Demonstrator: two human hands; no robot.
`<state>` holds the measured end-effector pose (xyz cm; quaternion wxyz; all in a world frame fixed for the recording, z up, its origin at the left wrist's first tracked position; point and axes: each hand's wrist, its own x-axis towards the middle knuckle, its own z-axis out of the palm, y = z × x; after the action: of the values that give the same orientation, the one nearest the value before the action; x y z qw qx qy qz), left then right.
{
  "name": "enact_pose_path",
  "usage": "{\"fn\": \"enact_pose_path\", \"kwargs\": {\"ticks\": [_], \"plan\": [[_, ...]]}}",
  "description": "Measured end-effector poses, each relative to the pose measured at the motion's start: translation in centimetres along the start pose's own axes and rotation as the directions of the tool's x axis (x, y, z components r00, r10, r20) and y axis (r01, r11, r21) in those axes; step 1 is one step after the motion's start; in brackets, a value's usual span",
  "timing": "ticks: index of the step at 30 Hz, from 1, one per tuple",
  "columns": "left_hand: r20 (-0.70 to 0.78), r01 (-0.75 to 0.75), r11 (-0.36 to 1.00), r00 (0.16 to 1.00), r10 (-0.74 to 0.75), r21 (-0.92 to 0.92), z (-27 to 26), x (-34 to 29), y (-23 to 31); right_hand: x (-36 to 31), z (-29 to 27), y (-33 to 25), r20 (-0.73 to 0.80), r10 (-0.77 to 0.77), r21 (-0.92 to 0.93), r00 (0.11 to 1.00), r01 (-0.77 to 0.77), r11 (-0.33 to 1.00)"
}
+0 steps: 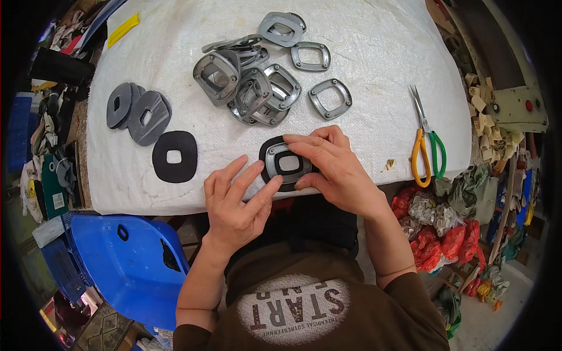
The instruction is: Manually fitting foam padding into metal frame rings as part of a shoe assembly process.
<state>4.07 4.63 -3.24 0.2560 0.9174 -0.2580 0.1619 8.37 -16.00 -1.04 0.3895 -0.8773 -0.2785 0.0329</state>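
Observation:
In front of me at the table's near edge, a grey metal frame [273,159] lies on a black rounded-square pad [267,143]; the pad's black rim shows around it. My right hand [331,164] grips the frame's right side, fingers over the top and thumb at the lower corner. Fingers apart, my left hand [237,196] rests its thumb and forefinger against the left and lower edge. Left of it lies another black pad [186,153] with a square hole. Several metal frames [281,88] are heaped beyond my hands, one single frame [330,99] lying apart.
Grey pads [150,120] overlap at the left of the white-covered table [386,64]. Scissors [425,134] with orange and green handles lie at the right. A yellow strip [123,30] is far left. A blue tub [126,275] stands below the left edge; red bags [451,243] are at the right.

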Motion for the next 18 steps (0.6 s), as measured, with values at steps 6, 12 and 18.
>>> {"fn": "enact_pose_path", "kwargs": {"ticks": [6,12,18], "plan": [[0.02,-0.002,1.0,1.0,0.002,0.009,-0.09,-0.07,-0.1,-0.1,0.01,0.14,0.001,-0.025,-0.009,1.0,0.025,1.0],[0.023,-0.024,1.0,0.999,0.024,0.016,-0.1,-0.24,-0.25,-0.3,0.1,0.38,-0.009,-0.052,-0.021,0.999,0.051,0.998],[0.04,-0.025,0.999,0.999,0.023,0.04,-0.2,-0.14,-0.18,-0.25,0.01,0.38,-0.003,-0.059,-0.042,0.998,0.059,0.997]]}}
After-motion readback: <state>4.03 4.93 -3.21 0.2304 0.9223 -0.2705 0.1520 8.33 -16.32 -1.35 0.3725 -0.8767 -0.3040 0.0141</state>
